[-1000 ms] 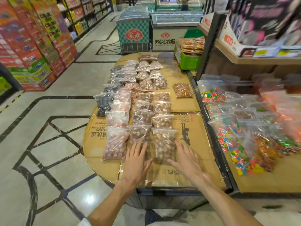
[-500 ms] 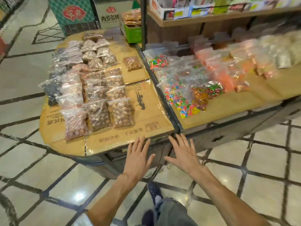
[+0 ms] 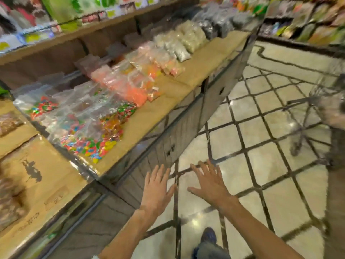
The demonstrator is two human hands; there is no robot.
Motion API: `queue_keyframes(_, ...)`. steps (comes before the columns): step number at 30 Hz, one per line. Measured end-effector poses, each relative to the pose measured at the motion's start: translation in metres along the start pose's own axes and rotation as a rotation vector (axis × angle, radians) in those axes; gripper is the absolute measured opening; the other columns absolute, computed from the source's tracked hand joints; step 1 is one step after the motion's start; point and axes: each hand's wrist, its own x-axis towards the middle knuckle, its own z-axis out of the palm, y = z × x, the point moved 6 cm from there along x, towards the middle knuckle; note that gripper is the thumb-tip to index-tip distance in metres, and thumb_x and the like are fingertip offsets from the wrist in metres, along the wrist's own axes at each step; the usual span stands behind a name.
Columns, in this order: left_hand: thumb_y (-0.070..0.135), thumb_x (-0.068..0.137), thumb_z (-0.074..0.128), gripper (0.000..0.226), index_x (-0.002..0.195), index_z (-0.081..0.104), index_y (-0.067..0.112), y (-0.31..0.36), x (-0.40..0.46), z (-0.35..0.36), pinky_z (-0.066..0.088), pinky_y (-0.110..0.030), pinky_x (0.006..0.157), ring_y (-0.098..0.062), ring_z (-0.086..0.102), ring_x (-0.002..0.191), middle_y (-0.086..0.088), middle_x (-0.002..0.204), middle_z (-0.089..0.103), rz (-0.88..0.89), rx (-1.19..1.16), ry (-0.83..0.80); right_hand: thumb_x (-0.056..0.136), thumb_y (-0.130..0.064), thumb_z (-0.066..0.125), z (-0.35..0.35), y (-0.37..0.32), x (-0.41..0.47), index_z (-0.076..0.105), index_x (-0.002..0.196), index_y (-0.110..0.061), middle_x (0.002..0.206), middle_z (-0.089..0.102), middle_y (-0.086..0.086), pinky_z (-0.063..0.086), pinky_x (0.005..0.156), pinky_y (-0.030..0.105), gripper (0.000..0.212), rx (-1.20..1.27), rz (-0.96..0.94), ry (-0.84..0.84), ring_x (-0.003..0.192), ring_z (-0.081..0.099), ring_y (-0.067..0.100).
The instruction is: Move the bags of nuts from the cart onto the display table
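The bags of nuts (image 3: pixel 8 204) lie blurred at the far left edge of the view on the cardboard-covered counter (image 3: pixel 48 186), with another brown bag (image 3: pixel 9 123) further back on the same surface; half a second ago these bags filled the left centre of the view in ordered rows, so the view has swung to the right and most of them have passed out of frame. The left hand (image 3: pixel 155 186) and right hand (image 3: pixel 209 181) are held out side by side, palms down, over the floor (image 3: pixel 261 161) just off the counter's front corner; both hands carry nothing, the fingers (image 3: pixel 158 172) straight and loosely spread, thumbs pointing toward one another, touching no object. Their pose matches that of half a second ago, when they hung at the counter's front edge. A wire cart (image 3: pixel 317 116) now shows at the right edge, heavily blurred, well apart from both hands; its contents cannot be told. The adjoining counter (image 3: pixel 168 103) carries clear bags of coloured sweets (image 3: pixel 89 141), orange pieces (image 3: pixel 130 92) and pale goods (image 3: pixel 184 40). A shelf of packaged goods (image 3: pixel 56 19) runs above it. The floor is pale tile with dark diagonal lines. A shoe (image 3: pixel 208 235) shows at the bottom edge
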Motion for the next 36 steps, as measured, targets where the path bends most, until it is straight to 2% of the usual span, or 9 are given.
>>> queue_keyframes(2,0.061,0.108,0.014,0.069,0.168,0.011,0.027,0.052,0.039,0.007,0.002,-0.049,0.132,-0.024,0.001,0.163,0.002,0.176,0.007,0.064,0.034,-0.032,0.096,-0.073,0.048,-0.012,0.059,0.001,0.004,0.168,-0.033,0.177,0.002,0.002,-0.003,0.129,0.059,0.093,-0.003,0.057,-0.001,0.163,-0.008,0.031)
queue_keyframes(5,0.072,0.098,-0.008,0.089,0.165,0.029,0.026,0.122,0.090,0.016,0.018,-0.053,0.130,-0.030,0.022,0.160,-0.004,0.172,0.028,0.147,0.051,-0.032,0.095,-0.074,0.049,-0.033,0.141,-0.001,0.005,0.169,-0.032,0.177,0.006,0.004,-0.001,0.128,0.060,0.096,0.008,0.145,0.043,0.163,-0.002,0.033)
queue_keyframes(7,0.070,0.101,0.005,0.083,0.160,0.040,0.025,0.162,0.121,0.021,0.027,-0.057,0.126,-0.033,0.034,0.156,-0.008,0.167,0.038,0.207,0.043,-0.030,0.095,-0.073,0.052,-0.049,0.189,-0.002,0.011,0.169,-0.031,0.176,0.012,0.007,0.003,0.128,0.060,0.095,0.003,0.197,0.064,0.163,0.002,0.035)
queue_keyframes(9,0.067,0.101,0.012,0.079,0.161,0.039,0.025,0.202,0.150,0.022,0.024,-0.057,0.127,-0.033,0.030,0.157,-0.008,0.169,0.035,0.275,0.047,-0.059,0.094,-0.074,0.052,-0.061,0.234,-0.001,0.012,0.169,-0.029,0.176,0.012,0.007,0.003,0.128,0.060,0.096,0.020,0.265,0.064,0.163,0.003,0.035)
queue_keyframes(17,0.082,0.073,-0.035,0.122,0.166,0.023,0.029,0.335,0.294,0.017,0.004,-0.050,0.131,-0.029,0.010,0.163,-0.004,0.175,0.015,0.456,0.033,-0.106,0.094,-0.076,0.048,-0.101,0.386,0.040,0.008,0.168,-0.028,0.176,0.009,0.007,0.005,0.128,0.058,0.098,0.048,0.471,0.056,0.163,0.003,0.034)
queue_keyframes(24,0.074,0.092,-0.021,0.106,0.157,0.047,0.024,0.435,0.457,0.008,0.033,-0.057,0.123,-0.033,0.039,0.153,-0.008,0.165,0.043,0.577,0.083,-0.155,0.094,-0.074,0.049,-0.149,0.513,0.118,0.010,0.168,-0.033,0.176,0.010,0.006,0.007,0.130,0.056,0.093,0.094,0.640,0.035,0.163,0.008,0.032)
queue_keyframes(28,0.062,0.107,0.010,0.076,0.139,0.066,0.021,0.496,0.545,-0.004,0.054,-0.058,0.102,-0.034,0.066,0.129,-0.010,0.141,0.067,0.663,0.090,-0.197,0.094,-0.074,0.049,-0.192,0.576,0.158,0.012,0.167,-0.033,0.176,0.012,0.006,0.010,0.130,0.055,0.091,0.113,0.712,0.050,0.162,0.010,0.031)
queue_keyframes(32,0.057,0.104,0.032,0.063,0.149,0.055,0.020,0.561,0.609,-0.029,0.045,-0.057,0.115,-0.033,0.051,0.145,-0.011,0.154,0.055,0.778,0.081,-0.174,0.097,-0.070,0.050,-0.228,0.639,0.194,0.012,0.167,-0.032,0.175,0.013,0.006,0.010,0.130,0.056,0.088,0.154,0.771,0.074,0.163,0.007,0.032)
queue_keyframes(36,0.063,0.105,0.018,0.068,0.166,0.018,0.031,0.633,0.682,-0.041,0.005,-0.046,0.131,-0.022,0.003,0.163,0.002,0.176,0.011,0.796,0.122,-0.220,0.095,-0.070,0.053,-0.253,0.714,0.231,0.016,0.166,-0.032,0.173,0.018,0.007,0.012,0.129,0.056,0.088,0.210,0.819,0.095,0.161,0.010,0.034)
